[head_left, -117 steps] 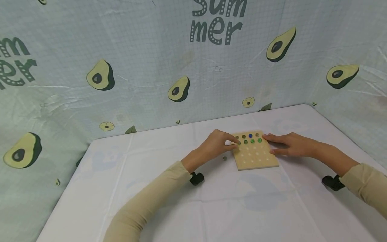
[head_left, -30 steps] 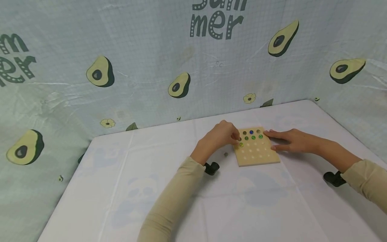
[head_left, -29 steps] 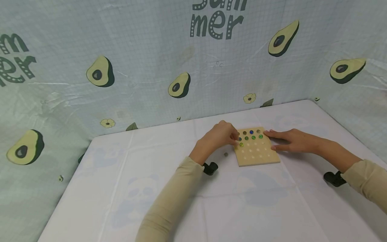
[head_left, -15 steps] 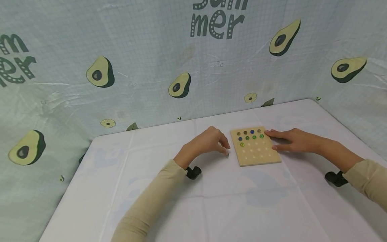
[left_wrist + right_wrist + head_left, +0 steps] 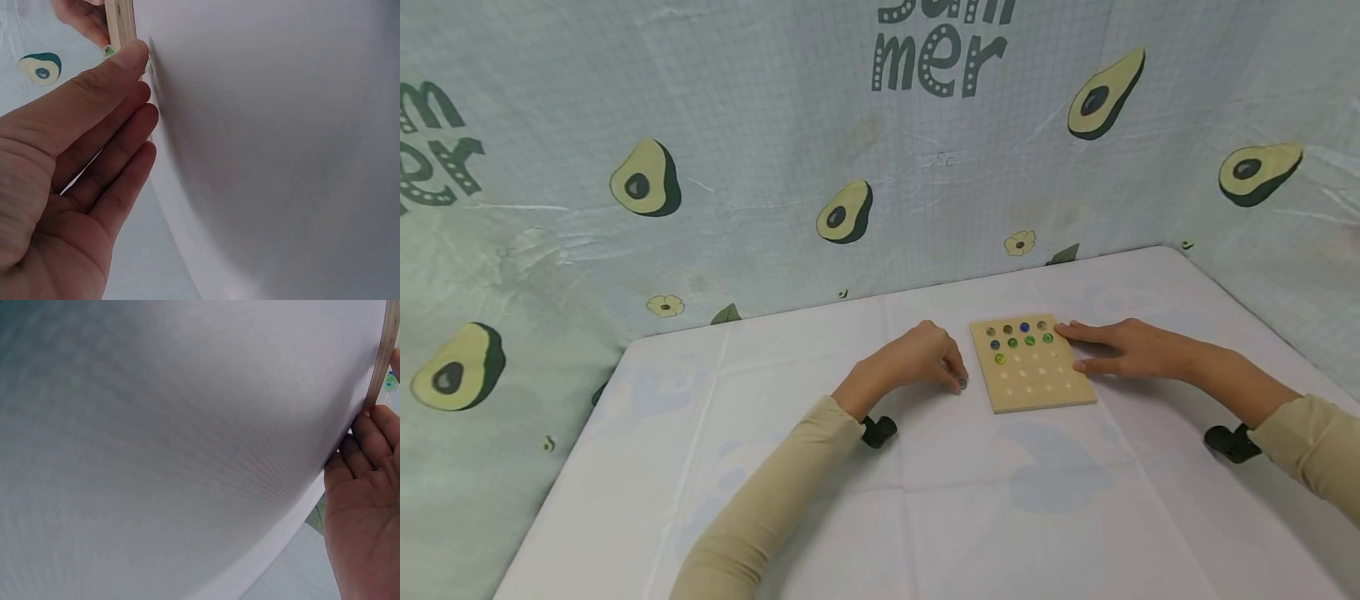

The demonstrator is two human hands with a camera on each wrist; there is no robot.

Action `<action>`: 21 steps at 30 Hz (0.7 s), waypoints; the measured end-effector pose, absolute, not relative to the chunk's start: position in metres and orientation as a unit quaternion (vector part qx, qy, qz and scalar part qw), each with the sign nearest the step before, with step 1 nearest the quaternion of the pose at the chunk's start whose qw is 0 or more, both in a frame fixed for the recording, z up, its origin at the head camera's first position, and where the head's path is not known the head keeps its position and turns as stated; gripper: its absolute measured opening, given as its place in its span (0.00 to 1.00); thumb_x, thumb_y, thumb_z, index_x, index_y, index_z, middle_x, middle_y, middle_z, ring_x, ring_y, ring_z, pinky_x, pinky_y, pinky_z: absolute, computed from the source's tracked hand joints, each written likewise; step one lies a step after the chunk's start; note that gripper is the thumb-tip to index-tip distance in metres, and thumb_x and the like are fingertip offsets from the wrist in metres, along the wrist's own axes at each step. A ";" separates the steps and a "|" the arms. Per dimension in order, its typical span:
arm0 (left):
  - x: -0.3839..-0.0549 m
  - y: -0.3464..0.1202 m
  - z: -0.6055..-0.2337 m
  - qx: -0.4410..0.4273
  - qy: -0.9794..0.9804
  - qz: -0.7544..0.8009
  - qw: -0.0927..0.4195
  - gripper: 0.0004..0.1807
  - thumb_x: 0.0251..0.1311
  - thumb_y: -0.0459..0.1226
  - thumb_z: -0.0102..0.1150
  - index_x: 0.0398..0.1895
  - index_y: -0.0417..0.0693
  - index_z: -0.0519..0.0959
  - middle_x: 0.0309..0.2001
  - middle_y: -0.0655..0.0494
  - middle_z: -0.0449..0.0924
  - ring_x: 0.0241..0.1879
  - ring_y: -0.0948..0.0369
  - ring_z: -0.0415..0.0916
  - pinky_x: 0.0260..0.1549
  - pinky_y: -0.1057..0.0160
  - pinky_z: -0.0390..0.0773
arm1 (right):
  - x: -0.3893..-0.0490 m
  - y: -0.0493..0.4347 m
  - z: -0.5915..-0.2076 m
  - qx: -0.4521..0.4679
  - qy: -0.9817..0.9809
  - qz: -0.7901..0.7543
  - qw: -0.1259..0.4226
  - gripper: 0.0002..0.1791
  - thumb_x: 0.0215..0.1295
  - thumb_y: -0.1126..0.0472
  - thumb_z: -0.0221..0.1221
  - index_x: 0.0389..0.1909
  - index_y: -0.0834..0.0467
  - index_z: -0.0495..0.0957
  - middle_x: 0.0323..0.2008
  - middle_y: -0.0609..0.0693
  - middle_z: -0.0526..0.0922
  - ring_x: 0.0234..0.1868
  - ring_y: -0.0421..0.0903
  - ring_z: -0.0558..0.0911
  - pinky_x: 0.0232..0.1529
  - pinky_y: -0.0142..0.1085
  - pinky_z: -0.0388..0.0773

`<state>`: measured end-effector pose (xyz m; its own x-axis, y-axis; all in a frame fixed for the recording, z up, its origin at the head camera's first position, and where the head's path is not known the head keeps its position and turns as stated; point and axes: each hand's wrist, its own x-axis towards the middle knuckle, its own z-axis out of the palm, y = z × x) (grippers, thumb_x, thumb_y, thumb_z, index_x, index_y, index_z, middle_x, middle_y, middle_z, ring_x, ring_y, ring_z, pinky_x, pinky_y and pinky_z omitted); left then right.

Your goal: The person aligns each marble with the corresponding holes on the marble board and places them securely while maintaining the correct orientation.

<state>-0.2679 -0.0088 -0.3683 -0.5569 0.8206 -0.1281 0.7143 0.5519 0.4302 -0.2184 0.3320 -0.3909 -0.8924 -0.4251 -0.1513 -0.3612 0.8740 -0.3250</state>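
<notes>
A square wooden board (image 5: 1037, 392) with rows of dimples lies flat on the table. Its two far rows hold glass marbles, including a blue marble (image 5: 1025, 327) and a green marble (image 5: 1048, 338). One yellow-green marble (image 5: 1000, 359) sits at the left end of the third row. Left of the board, my left hand (image 5: 917, 360) pinches a small glass marble (image 5: 963, 382) between thumb and fingers, low over the cloth. The left wrist view hides most of that marble behind the thumb. My right hand (image 5: 1131, 348) rests its extended fingers against the board's right edge.
A white cloth with faint prints covers the table (image 5: 850, 517). Behind it hangs a pale curtain (image 5: 737, 167) printed with avocados and lettering. Black cameras (image 5: 878, 432) are strapped at both wrists.
My left hand has moved from the board's left side, where a yellow-green marble now sits in the third row, to the loose marble and closed its fingertips on it. My right hand stays put.
</notes>
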 end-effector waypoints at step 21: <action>-0.270 -0.007 -0.373 0.466 0.852 0.173 0.166 0.06 0.53 0.37 0.78 0.33 0.50 0.90 0.32 0.65 0.87 0.34 0.73 0.81 0.39 0.76 0.77 | -0.217 0.331 -0.392 -0.207 0.962 -0.144 0.103 0.42 0.70 0.37 0.59 0.77 0.55 0.63 0.73 0.64 0.64 0.70 0.68 0.67 0.64 0.65 0.66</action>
<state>-0.2698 -0.0068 -0.3727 -0.5115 0.8506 -0.1220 0.7359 0.5069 0.4490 -0.2165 0.3312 -0.3924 -0.8928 -0.4286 -0.1384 -0.3694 0.8727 -0.3194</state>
